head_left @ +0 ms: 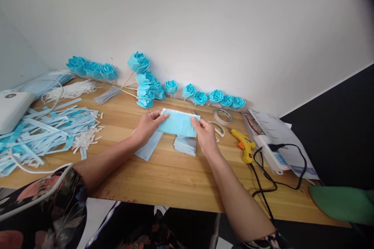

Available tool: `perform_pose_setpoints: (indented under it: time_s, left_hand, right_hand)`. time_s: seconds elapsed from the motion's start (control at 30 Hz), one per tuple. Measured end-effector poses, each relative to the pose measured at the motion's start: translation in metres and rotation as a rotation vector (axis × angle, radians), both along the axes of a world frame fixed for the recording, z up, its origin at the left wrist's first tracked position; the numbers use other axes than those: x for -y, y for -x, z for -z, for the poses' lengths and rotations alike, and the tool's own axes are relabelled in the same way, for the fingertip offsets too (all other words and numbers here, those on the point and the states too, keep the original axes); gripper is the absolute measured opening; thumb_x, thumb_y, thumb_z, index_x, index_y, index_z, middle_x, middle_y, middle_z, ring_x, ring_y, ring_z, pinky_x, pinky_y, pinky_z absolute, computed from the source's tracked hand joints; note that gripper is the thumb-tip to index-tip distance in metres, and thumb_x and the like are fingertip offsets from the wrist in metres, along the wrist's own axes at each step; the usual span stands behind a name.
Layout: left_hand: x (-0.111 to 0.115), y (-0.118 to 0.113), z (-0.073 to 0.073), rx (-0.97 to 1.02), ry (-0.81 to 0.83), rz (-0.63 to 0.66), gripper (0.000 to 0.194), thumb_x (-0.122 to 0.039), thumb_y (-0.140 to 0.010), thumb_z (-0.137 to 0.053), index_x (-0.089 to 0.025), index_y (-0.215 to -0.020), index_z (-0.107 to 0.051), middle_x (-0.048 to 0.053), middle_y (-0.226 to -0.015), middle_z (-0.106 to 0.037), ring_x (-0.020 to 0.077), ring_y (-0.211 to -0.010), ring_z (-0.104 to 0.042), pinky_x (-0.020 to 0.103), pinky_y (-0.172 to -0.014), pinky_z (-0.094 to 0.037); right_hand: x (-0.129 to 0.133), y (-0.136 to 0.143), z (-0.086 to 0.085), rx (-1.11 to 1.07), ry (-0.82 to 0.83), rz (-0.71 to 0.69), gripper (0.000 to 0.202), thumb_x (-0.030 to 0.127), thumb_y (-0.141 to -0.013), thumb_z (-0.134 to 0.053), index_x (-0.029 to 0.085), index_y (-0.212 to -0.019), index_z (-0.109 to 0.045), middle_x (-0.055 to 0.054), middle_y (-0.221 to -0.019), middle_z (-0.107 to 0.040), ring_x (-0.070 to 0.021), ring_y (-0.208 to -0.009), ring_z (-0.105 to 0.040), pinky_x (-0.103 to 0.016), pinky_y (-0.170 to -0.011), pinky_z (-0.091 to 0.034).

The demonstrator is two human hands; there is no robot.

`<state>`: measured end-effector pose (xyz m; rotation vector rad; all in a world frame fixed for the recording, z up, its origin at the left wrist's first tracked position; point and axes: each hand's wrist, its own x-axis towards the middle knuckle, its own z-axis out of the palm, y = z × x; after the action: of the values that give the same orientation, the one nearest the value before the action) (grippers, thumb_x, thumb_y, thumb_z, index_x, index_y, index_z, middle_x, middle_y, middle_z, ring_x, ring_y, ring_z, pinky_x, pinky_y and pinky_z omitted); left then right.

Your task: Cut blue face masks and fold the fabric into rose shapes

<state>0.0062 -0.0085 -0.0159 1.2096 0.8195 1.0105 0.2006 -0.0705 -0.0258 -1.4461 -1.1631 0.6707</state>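
A rectangular light-blue fabric piece (179, 123), with a white edge along its top, is stretched between my two hands above the table. My left hand (147, 125) pinches its left end, thumb in front. At the right end, my right hand (204, 131) grips it the same way. Below it lies a small stack of folded pale-blue pieces (185, 146). A longer pale-blue strip (149, 147) rests on the wood by my left hand. Scissors (218, 128) with pale handles lie just past my right hand, partly hidden.
Blue fabric flowers (139, 62) line the wall. Cut strips (49, 128) heap at left beside a white device (13, 109). A tape roll (222, 116), a yellow glue gun (244, 146) and a power strip (274, 155) with black cords occupy the right. Grey wires (107, 95) lie at the back.
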Motion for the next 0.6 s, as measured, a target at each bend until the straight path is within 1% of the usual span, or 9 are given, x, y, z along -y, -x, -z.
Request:
perform_pose_setpoints:
  time_s: [0.1,0.17,0.27,0.37,0.43,0.5,0.6]
  left_hand:
    - [0.0003,-0.0001,-0.0003,-0.008,-0.024,0.007,0.044,-0.055,-0.069,-0.073,-0.016,-0.062,-0.054,-0.003,-0.058,-0.042,0.0082,-0.055,-0.034,0.023,-0.053,-0.026]
    - [0.0003,0.0002,-0.0007,-0.024,-0.048,0.007,0.046,-0.055,-0.071,-0.072,-0.016,-0.059,-0.050,-0.004,-0.057,-0.039,0.0078,-0.054,-0.032,0.023,-0.053,-0.024]
    - [-0.0003,0.0010,-0.0001,-0.047,-0.089,0.009,0.048,-0.054,-0.073,-0.069,-0.016,-0.055,-0.045,-0.003,-0.056,-0.036,0.0080,-0.054,-0.032,0.023,-0.053,-0.024]
    - [-0.0013,0.0018,0.0027,-0.075,-0.114,0.016,0.050,-0.054,-0.075,-0.067,-0.017,-0.054,-0.042,-0.003,-0.056,-0.036,0.0083,-0.055,-0.032,0.024,-0.053,-0.024]
    - [-0.0018,0.0021,0.0052,-0.095,-0.129,0.009,0.050,-0.054,-0.077,-0.066,-0.017,-0.053,-0.041,-0.003,-0.056,-0.036,0.0084,-0.055,-0.032,0.024,-0.054,-0.024]
    - [-0.0022,0.0022,0.0073,-0.106,-0.144,-0.001,0.051,-0.054,-0.077,-0.065,-0.017,-0.053,-0.041,-0.003,-0.055,-0.036,0.0086,-0.055,-0.032,0.024,-0.054,-0.025]
    - [-0.0025,0.0019,0.0088,-0.107,-0.161,-0.004,0.051,-0.054,-0.078,-0.064,-0.017,-0.052,-0.040,-0.003,-0.054,-0.036,0.0090,-0.054,-0.032,0.024,-0.054,-0.025]
  right_hand:
    - [0.0001,-0.0008,-0.0018,0.026,-0.022,0.025,0.054,0.061,-0.082,-0.057,0.021,-0.056,-0.032,0.005,-0.056,-0.024,-0.0091,-0.057,-0.023,-0.026,-0.051,-0.019]
    - [-0.0001,-0.0008,-0.0030,0.027,-0.026,0.028,0.053,0.058,-0.083,-0.058,0.021,-0.057,-0.031,0.005,-0.057,-0.023,-0.0090,-0.057,-0.023,-0.026,-0.052,-0.019]
    - [-0.0010,-0.0007,-0.0029,-0.017,-0.022,0.018,0.046,0.054,-0.083,-0.060,0.019,-0.058,-0.042,0.005,-0.059,-0.032,-0.0090,-0.058,-0.027,-0.025,-0.053,-0.022]
    - [-0.0022,-0.0009,-0.0010,-0.087,-0.009,0.003,0.037,0.052,-0.081,-0.062,0.018,-0.069,-0.056,0.003,-0.064,-0.045,-0.0100,-0.060,-0.035,-0.024,-0.054,-0.028]
    - [-0.0026,-0.0013,-0.0001,-0.092,-0.002,0.018,0.036,0.053,-0.080,-0.062,0.018,-0.072,-0.058,0.003,-0.065,-0.047,-0.0105,-0.060,-0.036,-0.023,-0.054,-0.029]
    - [-0.0024,-0.0016,0.0000,-0.050,-0.013,0.052,0.039,0.055,-0.080,-0.061,0.019,-0.068,-0.054,0.004,-0.062,-0.043,-0.0102,-0.060,-0.033,-0.023,-0.054,-0.028]
    - [-0.0016,-0.0016,-0.0007,0.030,-0.048,0.092,0.045,0.056,-0.082,-0.059,0.020,-0.061,-0.044,0.006,-0.059,-0.032,-0.0094,-0.058,-0.027,-0.024,-0.053,-0.023]
